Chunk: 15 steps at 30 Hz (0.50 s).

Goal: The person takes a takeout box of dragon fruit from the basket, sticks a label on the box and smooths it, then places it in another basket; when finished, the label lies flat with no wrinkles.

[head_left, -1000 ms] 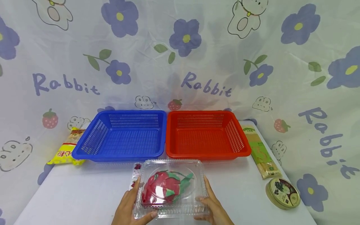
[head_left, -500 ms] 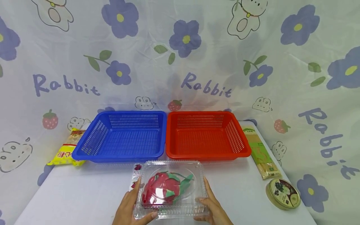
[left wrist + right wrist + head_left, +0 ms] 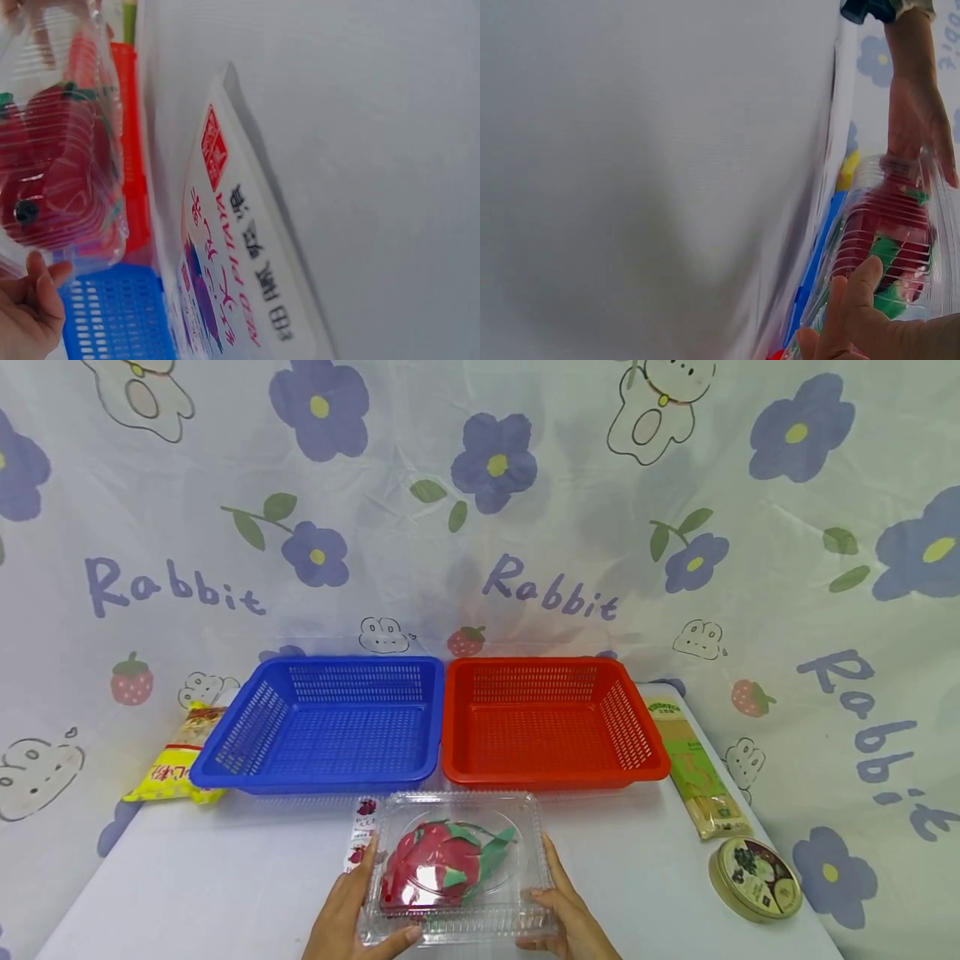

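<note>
A clear plastic clamshell box [image 3: 519, 814] with a red and green dragon fruit [image 3: 433, 864] inside is held between both hands, at the lower middle of the head view. My left hand [image 3: 341, 906] grips its left side, thumb along the near edge. On the opposite side, my right hand [image 3: 572, 914] holds the box with fingers curled round the edge. The left wrist view shows the box lifted off the table, lid down over the fruit. A white printed pack [image 3: 240, 240] reading "RED PITAYA" lies on the table, partly hidden behind the box's left side in the head view.
Behind the box stand a blue basket [image 3: 247, 777] and a red basket [image 3: 555, 779], side by side. A yellow food bag [image 3: 174, 764] lies at left. To the right are a green noodle pack [image 3: 696, 768] and a round tin [image 3: 753, 877]. A patterned cloth hangs behind.
Hardly anything differs: the box and both hands sit very slightly lower in the head view, as does the scene behind them. The grip stays the same.
</note>
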{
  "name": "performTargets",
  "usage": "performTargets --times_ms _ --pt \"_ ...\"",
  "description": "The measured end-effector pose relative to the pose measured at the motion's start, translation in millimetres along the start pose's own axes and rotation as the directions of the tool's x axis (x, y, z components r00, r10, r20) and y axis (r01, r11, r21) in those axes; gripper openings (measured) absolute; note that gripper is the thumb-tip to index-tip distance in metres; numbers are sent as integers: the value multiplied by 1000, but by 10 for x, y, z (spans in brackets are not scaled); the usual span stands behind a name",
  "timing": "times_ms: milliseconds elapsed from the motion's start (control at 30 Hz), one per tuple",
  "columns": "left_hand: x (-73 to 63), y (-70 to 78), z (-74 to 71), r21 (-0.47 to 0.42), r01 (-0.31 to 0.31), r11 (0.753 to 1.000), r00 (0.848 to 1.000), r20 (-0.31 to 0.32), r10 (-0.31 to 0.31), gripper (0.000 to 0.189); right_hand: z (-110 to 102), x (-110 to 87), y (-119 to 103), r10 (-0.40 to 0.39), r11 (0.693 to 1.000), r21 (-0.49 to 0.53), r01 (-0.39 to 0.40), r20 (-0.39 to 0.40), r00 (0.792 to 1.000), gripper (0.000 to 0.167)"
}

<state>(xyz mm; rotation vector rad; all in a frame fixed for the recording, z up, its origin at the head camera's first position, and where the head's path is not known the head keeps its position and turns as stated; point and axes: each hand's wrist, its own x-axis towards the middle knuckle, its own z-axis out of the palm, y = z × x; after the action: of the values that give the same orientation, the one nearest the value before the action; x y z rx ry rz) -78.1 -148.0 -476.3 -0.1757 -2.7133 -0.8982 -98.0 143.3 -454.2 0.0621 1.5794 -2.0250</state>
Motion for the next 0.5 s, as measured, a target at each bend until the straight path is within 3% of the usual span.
performTargets --times_ms 300,500 --pt "18 -50 41 -5 4 1000 1000 19 -4 123 -27 50 33 7 1000 -4 -7 -18 1000 79" --pt "29 -2 0 -51 90 995 990 110 -84 121 -37 67 60 9 1000 3 -9 -25 1000 80"
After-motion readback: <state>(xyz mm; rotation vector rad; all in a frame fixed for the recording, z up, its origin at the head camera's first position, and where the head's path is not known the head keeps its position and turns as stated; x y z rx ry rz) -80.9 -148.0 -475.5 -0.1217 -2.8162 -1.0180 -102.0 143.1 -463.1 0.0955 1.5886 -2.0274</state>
